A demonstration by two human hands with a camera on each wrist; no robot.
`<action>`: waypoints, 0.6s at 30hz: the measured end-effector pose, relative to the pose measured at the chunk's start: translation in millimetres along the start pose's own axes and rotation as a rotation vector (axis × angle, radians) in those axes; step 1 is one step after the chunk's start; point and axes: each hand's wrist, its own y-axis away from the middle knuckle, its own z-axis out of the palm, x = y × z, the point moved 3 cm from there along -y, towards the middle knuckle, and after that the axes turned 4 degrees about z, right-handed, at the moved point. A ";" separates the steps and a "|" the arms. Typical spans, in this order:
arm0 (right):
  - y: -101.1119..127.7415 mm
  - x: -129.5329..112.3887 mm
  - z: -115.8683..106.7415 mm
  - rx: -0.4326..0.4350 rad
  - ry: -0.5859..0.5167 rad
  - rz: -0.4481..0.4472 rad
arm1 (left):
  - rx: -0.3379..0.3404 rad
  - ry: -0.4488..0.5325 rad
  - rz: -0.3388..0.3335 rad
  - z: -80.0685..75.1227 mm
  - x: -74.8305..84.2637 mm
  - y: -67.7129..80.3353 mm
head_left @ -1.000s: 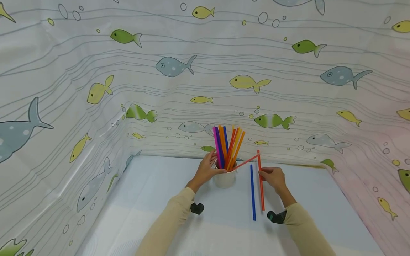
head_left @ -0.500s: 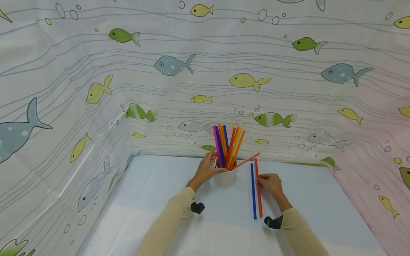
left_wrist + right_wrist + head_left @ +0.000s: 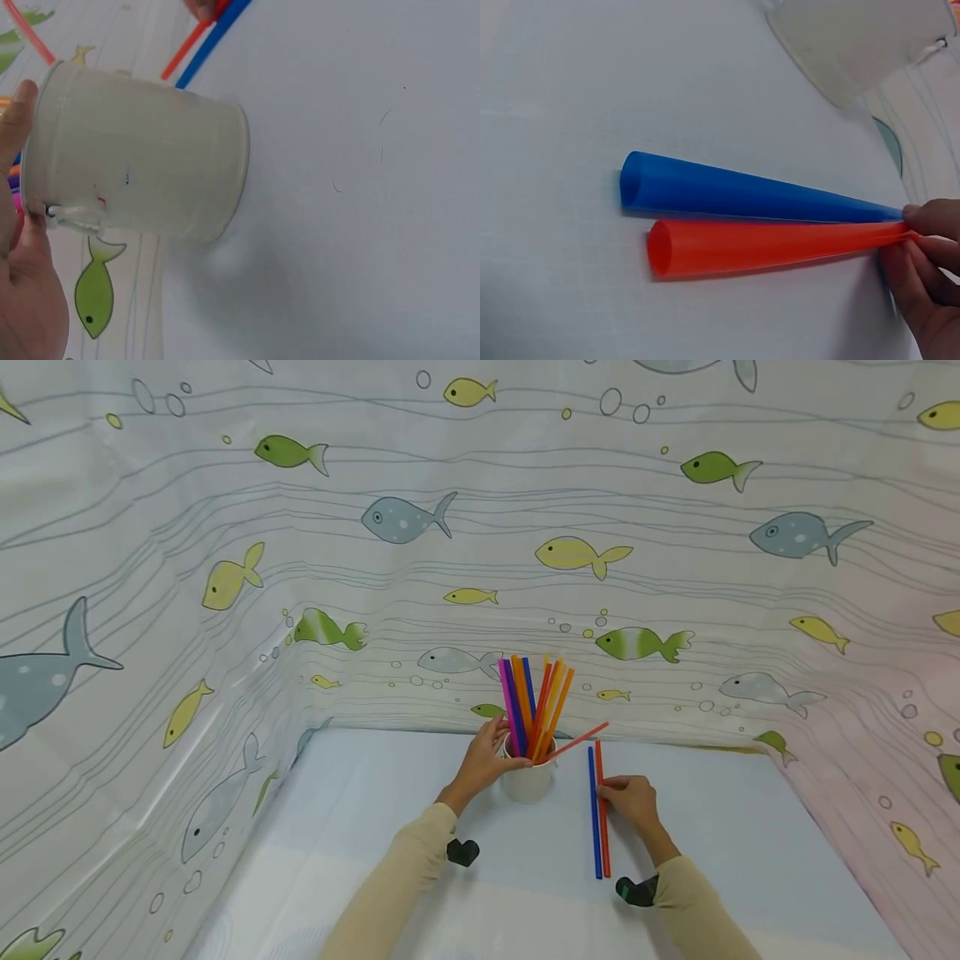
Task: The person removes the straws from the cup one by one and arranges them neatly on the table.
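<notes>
The right hand [image 3: 633, 797] pinches a red straw [image 3: 605, 843] close beside a blue straw [image 3: 597, 843] on the bench [image 3: 375, 835]; whether its fingertips also touch the blue one is hard to tell. A sideways nudge from them could roll the round blue tube out of line, and squeezing too hard might crease the red. Farther left, the left hand [image 3: 483, 762] grips the rim of a cup [image 3: 527, 785] of upright straws [image 3: 519, 706]; tugging there might tip it, or spill the slanting straw [image 3: 583, 739].
</notes>
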 end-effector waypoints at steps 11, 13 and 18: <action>1.5 -1.2 4.9 0.047 0.054 -0.095 | 0.004 -0.009 0.023 -0.2 -0.1 0.0; 1.8 -2.0 5.1 0.052 0.059 -0.102 | 0.002 -0.002 0.022 0.0 -0.5 0.0; 3.7 -5.2 4.4 0.061 0.073 -0.106 | 0.004 -0.001 0.020 0.1 -1.2 -0.2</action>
